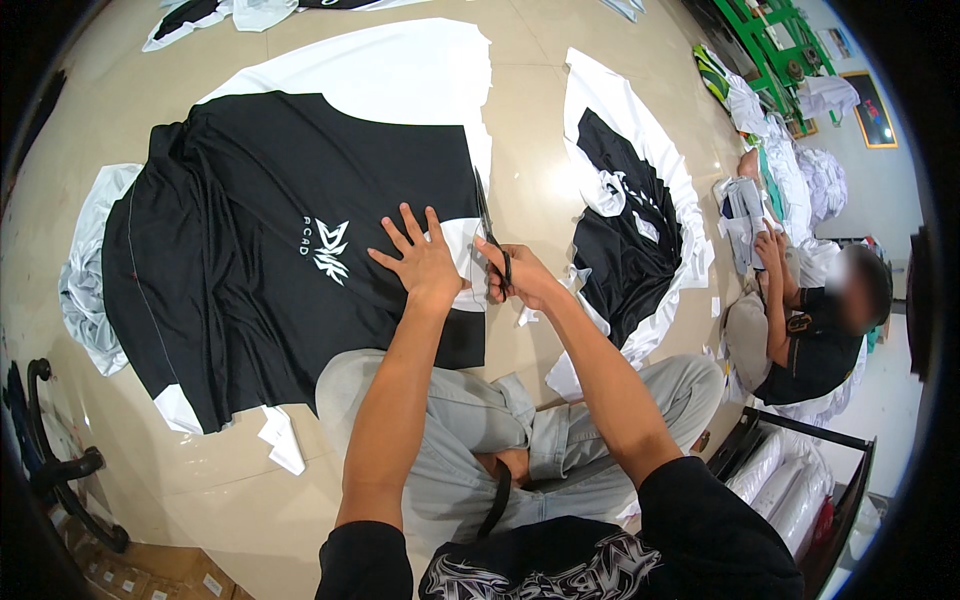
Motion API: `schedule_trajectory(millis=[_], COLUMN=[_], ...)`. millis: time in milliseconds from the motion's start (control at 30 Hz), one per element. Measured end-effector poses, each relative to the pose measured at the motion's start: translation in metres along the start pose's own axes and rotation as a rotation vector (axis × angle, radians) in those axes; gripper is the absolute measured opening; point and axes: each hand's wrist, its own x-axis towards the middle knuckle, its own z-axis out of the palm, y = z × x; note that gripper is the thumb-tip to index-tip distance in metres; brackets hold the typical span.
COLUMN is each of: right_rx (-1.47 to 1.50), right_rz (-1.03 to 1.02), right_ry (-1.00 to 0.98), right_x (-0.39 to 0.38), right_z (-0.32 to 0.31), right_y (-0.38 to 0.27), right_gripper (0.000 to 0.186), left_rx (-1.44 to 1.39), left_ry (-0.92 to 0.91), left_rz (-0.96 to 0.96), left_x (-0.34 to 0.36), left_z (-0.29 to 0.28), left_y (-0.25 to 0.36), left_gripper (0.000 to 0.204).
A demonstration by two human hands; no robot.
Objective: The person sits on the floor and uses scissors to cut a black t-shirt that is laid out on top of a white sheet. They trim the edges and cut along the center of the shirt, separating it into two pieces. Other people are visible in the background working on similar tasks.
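A wide piece of black and white printed fabric point(230, 190) lies spread on the floor before my crossed legs. My left hand point(427, 262) rests flat on it with fingers spread, close to its right edge and beside a white printed emblem point(330, 252). Along that edge my right hand point(515, 275) grips black-handled scissors point(505, 268). Their blades point away from me and lie at the border between the black fabric and its white margin. Whether the blades are apart is too fine to tell.
Right of my hand lies a crumpled black and white cut piece point(625, 240). White cloth point(95, 270) is bunched at the left, near a black chair base point(70, 465). A co-worker point(815, 320) sits at the right by cloth piles point(790, 190). Cardboard boxes point(150, 575) stand lower left.
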Motion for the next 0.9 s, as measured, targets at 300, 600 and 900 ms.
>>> schedule_trajectory(millis=[300,600,900], right_rx=[0.060,-0.017,0.013], right_rz=[0.024,-0.006,-0.012], right_ry=[-0.062,-0.017,-0.044], right_x=[0.012,0.034,0.049], right_z=[-0.008,-0.013,-0.018], right_y=[-0.017,-0.010,-0.048], right_gripper=[0.063,0.063,0.061], left_rx=[0.018,0.022,0.043], left_ry=[0.041,0.039,-0.013], left_rz=[0.003,0.002,-0.023], left_x=[0.003,0.000,0.000], left_z=[0.008,0.006,-0.002], left_y=[-0.003,0.001,0.005], left_gripper=[0.142,0.141,0.143])
